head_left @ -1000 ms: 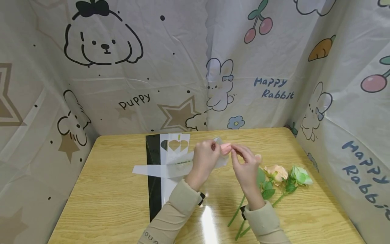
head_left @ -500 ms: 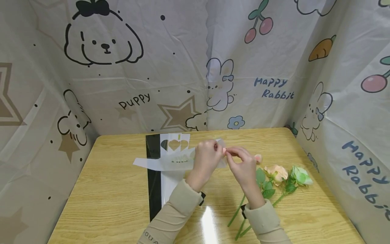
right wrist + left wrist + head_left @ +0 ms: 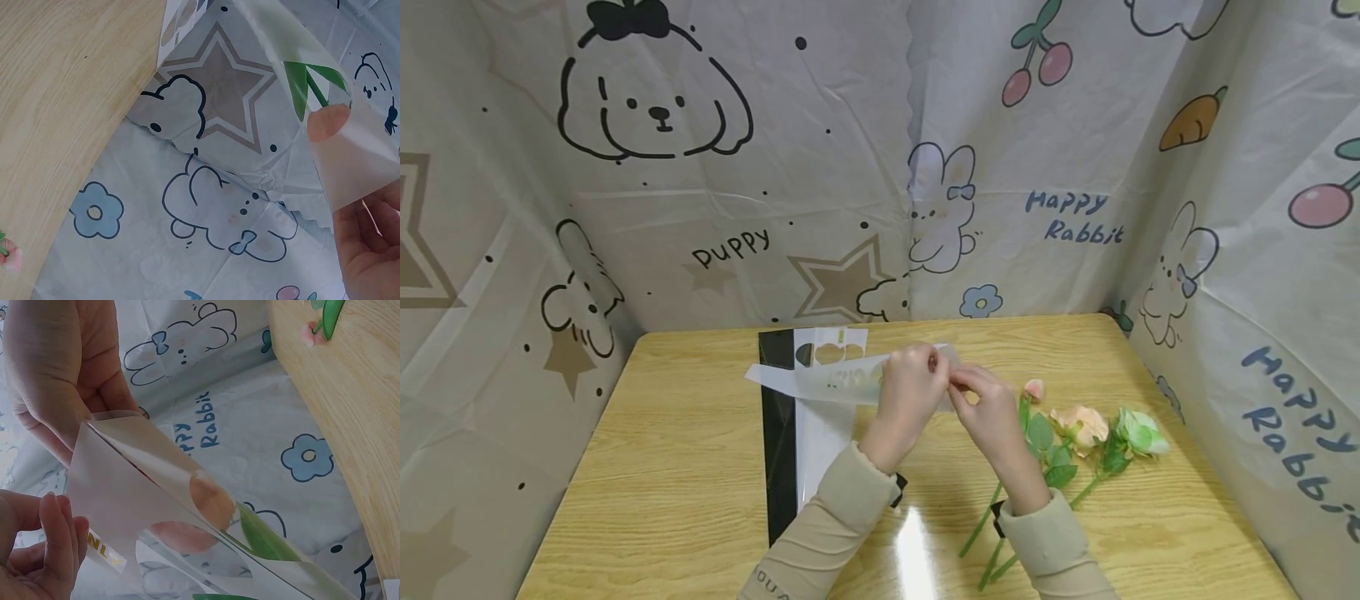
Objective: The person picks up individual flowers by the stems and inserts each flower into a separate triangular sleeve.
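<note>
My left hand (image 3: pixel 913 400) grips a whitish, see-through flower sleeve (image 3: pixel 808 383) with gold lettering above the table's far half. Its long tapered end points left. My right hand (image 3: pixel 988 408) pinches the sleeve's wide end, close beside the left fingers. In the left wrist view, the sleeve (image 3: pixel 109 487) has cut-out windows, and a green leaf (image 3: pixel 269 537) shows inside it. The right wrist view shows the right fingers (image 3: pixel 375 231) at the sleeve's open edge, and a leaf with green stem (image 3: pixel 317 87) through a window. The bloom inside is mostly hidden by hands and sleeve.
On the table's right lie a pink bud (image 3: pixel 1034 389), a peach rose (image 3: pixel 1081 429) and a green-white rose (image 3: pixel 1141 431), stems toward me. Left of centre, flat sleeves lie stacked, a black one (image 3: pixel 778 467) and a white one (image 3: pixel 826 442). Printed cloth (image 3: pixel 820 167) surrounds the table.
The pink bloom between my hands has sunk out of sight into the sleeve. The sleeve's tapered end has swung upward and slightly right. My right hand has moved slightly left and down.
</note>
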`<state>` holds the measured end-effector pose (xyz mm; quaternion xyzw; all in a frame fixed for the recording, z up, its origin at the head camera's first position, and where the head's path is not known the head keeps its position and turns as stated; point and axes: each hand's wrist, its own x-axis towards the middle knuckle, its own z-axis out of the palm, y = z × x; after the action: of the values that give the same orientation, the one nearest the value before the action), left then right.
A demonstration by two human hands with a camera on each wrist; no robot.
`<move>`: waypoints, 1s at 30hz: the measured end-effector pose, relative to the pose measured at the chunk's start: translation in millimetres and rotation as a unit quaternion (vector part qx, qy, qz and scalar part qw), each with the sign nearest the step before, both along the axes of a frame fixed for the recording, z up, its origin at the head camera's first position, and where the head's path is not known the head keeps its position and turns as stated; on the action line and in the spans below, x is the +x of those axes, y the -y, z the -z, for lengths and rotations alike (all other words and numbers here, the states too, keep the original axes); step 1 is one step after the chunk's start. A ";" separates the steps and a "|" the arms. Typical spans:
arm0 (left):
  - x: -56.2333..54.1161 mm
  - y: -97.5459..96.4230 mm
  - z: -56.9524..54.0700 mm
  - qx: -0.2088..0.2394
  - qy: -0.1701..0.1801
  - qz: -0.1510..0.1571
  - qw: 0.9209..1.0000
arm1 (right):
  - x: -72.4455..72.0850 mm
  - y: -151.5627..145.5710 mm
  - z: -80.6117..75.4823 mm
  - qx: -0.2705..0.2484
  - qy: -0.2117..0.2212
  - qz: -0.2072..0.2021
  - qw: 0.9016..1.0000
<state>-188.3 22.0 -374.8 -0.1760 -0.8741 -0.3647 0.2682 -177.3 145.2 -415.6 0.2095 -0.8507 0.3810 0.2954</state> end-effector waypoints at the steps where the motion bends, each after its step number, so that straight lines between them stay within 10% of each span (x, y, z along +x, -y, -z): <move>1: 0.0 -0.1 0.2 0.000 -0.001 0.000 1.000 | 0.3 0.0 -0.3 0.004 0.006 -0.002 1.000; 18: -2.5 2.2 3.4 -0.002 -0.008 0.002 1.000 | 4.9 -3.7 -2.9 0.041 0.014 -0.029 0.999; 23: -2.7 2.8 2.0 0.003 -0.014 0.003 1.000 | 11.3 -2.0 7.8 -0.121 -0.067 -0.004 0.990; 30: -3.3 1.4 0.8 0.016 -0.017 -0.002 1.000 | 29.9 8.3 34.8 -0.352 -0.045 0.028 0.934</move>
<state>-191.6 20.6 -375.6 -0.1765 -0.8636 -0.3753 0.2867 -147.4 136.9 -450.4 0.0852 -0.6530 0.6381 0.3989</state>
